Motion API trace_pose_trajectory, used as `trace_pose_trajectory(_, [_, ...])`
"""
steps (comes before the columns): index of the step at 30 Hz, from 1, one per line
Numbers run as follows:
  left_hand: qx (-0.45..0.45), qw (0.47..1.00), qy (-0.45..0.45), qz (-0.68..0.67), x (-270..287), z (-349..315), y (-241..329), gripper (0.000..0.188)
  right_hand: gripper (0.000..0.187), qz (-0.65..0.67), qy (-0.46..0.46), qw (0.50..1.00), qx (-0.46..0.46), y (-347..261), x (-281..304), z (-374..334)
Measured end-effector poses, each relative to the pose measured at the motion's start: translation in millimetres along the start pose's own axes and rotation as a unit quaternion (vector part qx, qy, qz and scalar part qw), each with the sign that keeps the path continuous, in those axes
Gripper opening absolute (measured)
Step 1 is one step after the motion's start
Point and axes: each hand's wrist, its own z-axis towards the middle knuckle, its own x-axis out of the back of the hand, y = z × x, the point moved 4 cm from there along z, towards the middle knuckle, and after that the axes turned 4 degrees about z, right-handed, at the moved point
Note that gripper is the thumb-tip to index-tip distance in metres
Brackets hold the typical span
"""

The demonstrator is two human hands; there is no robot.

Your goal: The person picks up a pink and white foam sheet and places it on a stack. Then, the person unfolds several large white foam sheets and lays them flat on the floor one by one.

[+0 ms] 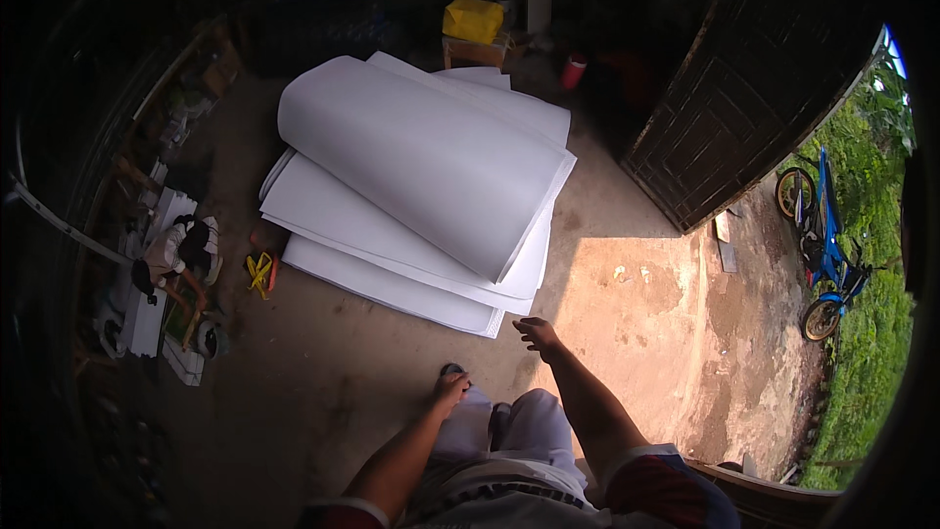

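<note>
A stack of large white sheets (421, 167) lies on the concrete floor ahead of me, the top one curved over at its left end. My right hand (537, 335) reaches out just right of the stack's near corner. Its fingers are apart and hold nothing, with a small gap to the sheets. Close to my left knee, my left hand (453, 389) has its fingers curled. A small dark object (451, 369) shows at its fingertips; whether the hand grips it or it lies behind cannot be made out.
At the left a person (174, 253) bends over white panels (149, 318), near yellow straps (260, 272) on the floor. A yellow bundle (474, 20) rests on a wooden stool (474, 52) behind the stack. A dark door (744, 88) stands at the right, with a blue motorcycle (827, 245) outside.
</note>
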Motion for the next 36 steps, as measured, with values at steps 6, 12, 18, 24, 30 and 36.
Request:
trace_pose_trajectory(6, [0.003, 0.999, 0.009, -0.049, -1.0, 38.9, 79.1, 0.045, 0.091, 0.066, -0.012, 0.998, -0.019, -63.7, 14.0, 93.4])
trace_pose_trajectory(12, [0.033, 0.990, 0.084, -0.109, -2.9, 90.0, 91.6, 0.049, 0.102, 0.125, 0.072, 0.990, -0.001, -137.1, 40.1, 232.0])
trace_pose_trajectory(18, [0.119, 0.985, 0.063, -0.106, -47.6, 118.8, 127.5, 0.047, 0.094, 0.234, 0.162, 0.957, 0.056, -179.8, 76.8, 343.5])
trace_pose_trajectory(24, [0.067, 0.982, 0.097, -0.149, -49.1, 160.4, 225.0, 0.044, 0.050, 0.271, 0.005, 0.962, -0.022, -205.5, 70.7, 351.7])
trace_pose_trajectory(30, [0.045, 0.972, 0.146, -0.178, -14.2, 194.7, 316.8, 0.044, 0.046, 0.173, -0.087, 0.975, 0.112, -204.5, 57.0, 312.8])
trace_pose_trajectory(36, [0.048, 0.969, 0.142, -0.195, -15.0, 211.0, 357.6, 0.055, 0.045, 0.162, -0.062, 0.979, 0.107, -200.7, 97.3, 262.9])
